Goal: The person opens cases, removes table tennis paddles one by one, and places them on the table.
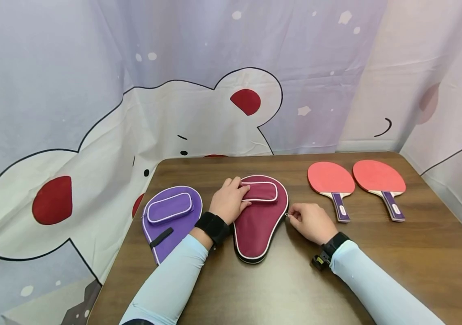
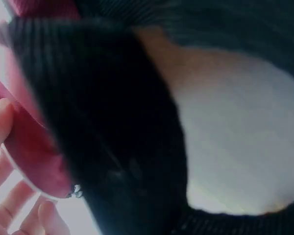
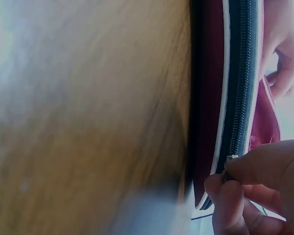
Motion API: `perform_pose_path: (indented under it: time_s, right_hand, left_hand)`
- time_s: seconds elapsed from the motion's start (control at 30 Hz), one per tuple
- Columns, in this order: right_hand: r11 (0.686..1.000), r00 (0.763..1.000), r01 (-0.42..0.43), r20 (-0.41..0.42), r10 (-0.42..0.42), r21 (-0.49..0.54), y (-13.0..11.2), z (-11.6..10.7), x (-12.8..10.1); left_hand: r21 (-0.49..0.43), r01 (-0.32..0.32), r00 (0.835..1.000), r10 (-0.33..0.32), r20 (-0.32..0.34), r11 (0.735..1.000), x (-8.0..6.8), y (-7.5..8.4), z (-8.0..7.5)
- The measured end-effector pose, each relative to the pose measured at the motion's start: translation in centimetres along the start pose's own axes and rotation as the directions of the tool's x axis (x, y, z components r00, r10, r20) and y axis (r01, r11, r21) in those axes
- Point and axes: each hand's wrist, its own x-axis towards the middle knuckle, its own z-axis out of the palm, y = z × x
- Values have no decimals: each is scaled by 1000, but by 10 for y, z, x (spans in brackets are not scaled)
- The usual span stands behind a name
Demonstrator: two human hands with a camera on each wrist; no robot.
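A maroon fabric paddle case with white piping and a small front pocket [image 1: 260, 216] lies flat near the middle of the brown wooden desk [image 1: 417, 262], its rounded head toward the far side and its narrow end pointing near. The left hand [image 1: 229, 199] rests palm-down on the case's upper left part, fingers [image 1: 242, 188] laid fairly straight over the left end of the pocket; this looks like a steadying hold, pinning the soft case against the desk so it does not slide when its edge is pulled. The right hand [image 1: 311, 221] sits just right of the case, fingers [image 3: 245, 171] curled and pinched on the small metal zipper pull [image 3: 231, 158] at the case's right edge, about halfway along the side. The right wrist view shows the dark zipper track [image 3: 242, 88] running away from the pinch, teeth appearing closed beyond it. So the case lies under the left fingers and touches the right fingertips only at the zipper. Just left of it lies a purple fabric paddle case of the same shape [image 1: 170, 216], untouched. Well to the right, at the far side, two red-faced table tennis paddles with purple handles [image 1: 332, 185] [image 1: 379, 180] lie side by side, handles pointing near.
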Motion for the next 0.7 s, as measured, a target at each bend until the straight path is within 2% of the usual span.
perform_pose_path:
  time_s: [0.33,0.7]
  right_hand:
    - [1000,1000,6,24,-6,2,-7,-2,-7]
    - [997,997,77,1,-77,9,-16,0,-14]
  left_hand:
    - [-10,18,1000,-18,-25,1000,4,4,3]
    - [41,35,999,-34,-33,999,3,9,-1]
